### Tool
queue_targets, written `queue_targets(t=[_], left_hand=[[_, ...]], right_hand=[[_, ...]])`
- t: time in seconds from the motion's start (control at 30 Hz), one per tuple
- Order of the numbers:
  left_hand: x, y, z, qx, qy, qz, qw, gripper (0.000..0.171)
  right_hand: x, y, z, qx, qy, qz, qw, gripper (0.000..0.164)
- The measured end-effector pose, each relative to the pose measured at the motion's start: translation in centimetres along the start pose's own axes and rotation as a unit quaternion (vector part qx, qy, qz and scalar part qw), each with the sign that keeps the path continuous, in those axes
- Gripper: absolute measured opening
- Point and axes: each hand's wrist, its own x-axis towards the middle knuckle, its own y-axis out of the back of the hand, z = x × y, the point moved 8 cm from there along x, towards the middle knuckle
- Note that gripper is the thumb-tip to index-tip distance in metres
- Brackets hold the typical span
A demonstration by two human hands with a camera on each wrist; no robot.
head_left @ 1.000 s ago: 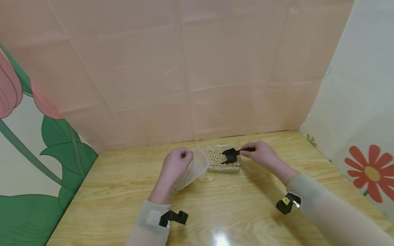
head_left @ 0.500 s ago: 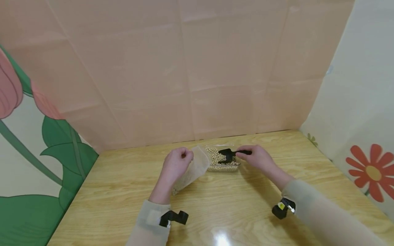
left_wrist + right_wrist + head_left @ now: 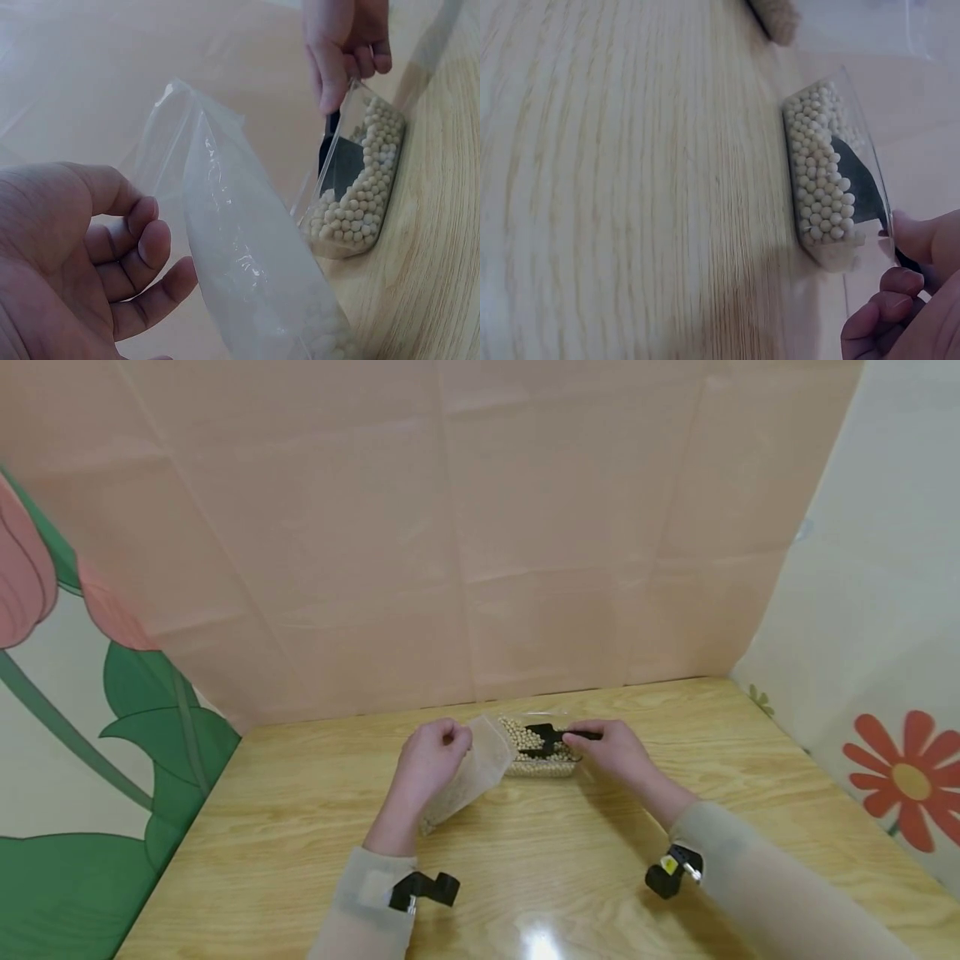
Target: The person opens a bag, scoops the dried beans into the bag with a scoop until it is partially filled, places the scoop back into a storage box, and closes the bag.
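Pink sheeting hangs behind a wood-grain desk; painted green leaves mark the wall at left, a red flower the wall at right; a glare spot shows on the near part of the desk. Clear container stands on the desk near its far edge, holding pale round balls; black scoop has its blade inside the container, among the balls; the right hand has its fingers clamped on the scoop's handle, at the container's right end. Left hand pinches the upper edge of a translucent bag, its fingers curled; the bag slants just beside the container's left end, with some balls low inside it; whether bag and container touch, I cannot tell. Both forearms wear light sleeves, each with a black device strapped at the wrist.
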Motion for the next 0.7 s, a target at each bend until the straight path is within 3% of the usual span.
queue_targets(t=[0.3, 0.7], left_hand=[[0.2, -0.2, 0.0, 0.0, -0.001, 0.001, 1.0, 0.027], [0.2, -0.1, -0.1, 0.003, 0.0, -0.002, 1.0, 0.028]], right_hand=[[0.0, -0.3, 1.2, 0.1, -0.039, -0.014, 0.994, 0.048], [-0.6, -0.1, 1.9, 0.172, -0.054, -0.012, 0.984, 0.057]])
